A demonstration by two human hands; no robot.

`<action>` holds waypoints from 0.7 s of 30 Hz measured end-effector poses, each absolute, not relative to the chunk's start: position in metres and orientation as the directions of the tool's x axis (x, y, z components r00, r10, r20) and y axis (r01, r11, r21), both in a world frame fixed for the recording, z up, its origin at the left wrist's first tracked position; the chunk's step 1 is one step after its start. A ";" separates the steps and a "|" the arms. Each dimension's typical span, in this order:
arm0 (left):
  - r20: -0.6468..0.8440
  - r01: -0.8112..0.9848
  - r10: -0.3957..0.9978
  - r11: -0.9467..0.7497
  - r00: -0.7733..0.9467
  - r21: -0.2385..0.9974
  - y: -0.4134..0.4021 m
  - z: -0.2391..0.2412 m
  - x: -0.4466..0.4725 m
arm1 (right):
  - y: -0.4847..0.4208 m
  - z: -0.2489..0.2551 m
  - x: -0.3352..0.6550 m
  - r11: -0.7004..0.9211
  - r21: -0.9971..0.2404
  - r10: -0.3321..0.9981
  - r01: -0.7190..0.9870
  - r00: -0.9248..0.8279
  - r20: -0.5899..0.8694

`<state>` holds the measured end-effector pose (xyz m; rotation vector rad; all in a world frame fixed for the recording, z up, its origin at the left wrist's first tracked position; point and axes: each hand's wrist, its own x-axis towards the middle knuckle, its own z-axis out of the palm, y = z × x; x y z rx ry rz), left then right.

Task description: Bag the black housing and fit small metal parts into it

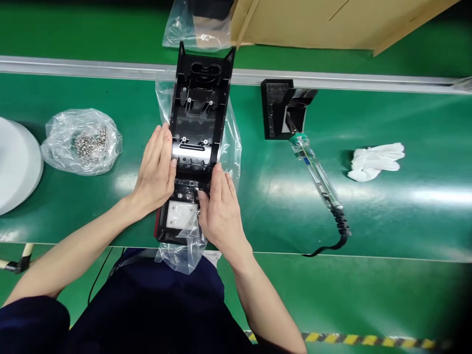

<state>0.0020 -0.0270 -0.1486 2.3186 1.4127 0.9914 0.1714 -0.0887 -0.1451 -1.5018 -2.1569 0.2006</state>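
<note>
A long black plastic housing (199, 105) lies lengthwise on a clear plastic bag (233, 142) on the green belt. My left hand (157, 167) rests flat against the housing's left edge, fingers together. On the lower middle of the housing sits my right hand (219, 206), its fingertips pressing on the black inner part near a white square panel (180, 215). A crumpled piece of clear film (182, 255) hangs off the near end. Whether a small part is pinched in my right fingers is hidden.
A clear bag of small metal screws (84, 141) lies left, beside a white round object (16, 162). An electric screwdriver (319, 179) leans from a black holder (282, 108) on the right, with white gloves (376, 161) further right. A cardboard box (332, 22) stands behind the rail.
</note>
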 end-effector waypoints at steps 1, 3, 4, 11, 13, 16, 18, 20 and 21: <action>0.411 0.696 0.862 -0.491 0.298 0.525 -0.027 -0.148 0.003 | -0.089 -0.148 0.171 0.383 -0.396 0.911 0.834 -0.269 0.314; 0.390 0.707 0.876 -0.467 0.285 0.532 -0.026 -0.147 0.005 | -0.089 -0.149 0.171 0.384 -0.393 0.910 0.835 -0.269 0.316; 0.379 0.711 0.884 -0.451 0.273 0.540 -0.026 -0.146 0.007 | -0.088 -0.148 0.170 0.385 -0.390 0.909 0.836 -0.271 0.317; 0.397 0.744 0.897 -0.398 0.194 0.537 -0.047 -0.130 -0.032 | -0.103 -0.132 0.177 0.399 -0.551 0.883 0.733 -0.144 0.447; 0.515 0.812 0.855 -0.339 0.057 0.474 -0.057 -0.122 -0.059 | -0.116 -0.126 0.181 0.434 -0.611 0.861 0.662 -0.104 0.498; 0.501 0.903 0.865 -0.227 0.015 0.365 -0.066 -0.112 -0.095 | -0.132 -0.115 0.187 0.567 -0.638 0.820 0.521 -0.282 0.499; 0.418 0.931 0.908 -0.170 0.020 0.324 -0.066 -0.107 -0.110 | -0.138 -0.109 0.192 0.614 -0.649 0.788 0.449 -0.400 0.468; 0.310 0.958 0.950 -0.112 0.026 0.263 -0.061 -0.104 -0.119 | -0.141 -0.105 0.199 0.608 -0.662 0.788 0.437 -0.433 0.438; 0.247 0.972 0.968 -0.090 0.033 0.219 -0.058 -0.104 -0.121 | -0.141 -0.105 0.203 0.596 -0.669 0.797 0.444 -0.431 0.424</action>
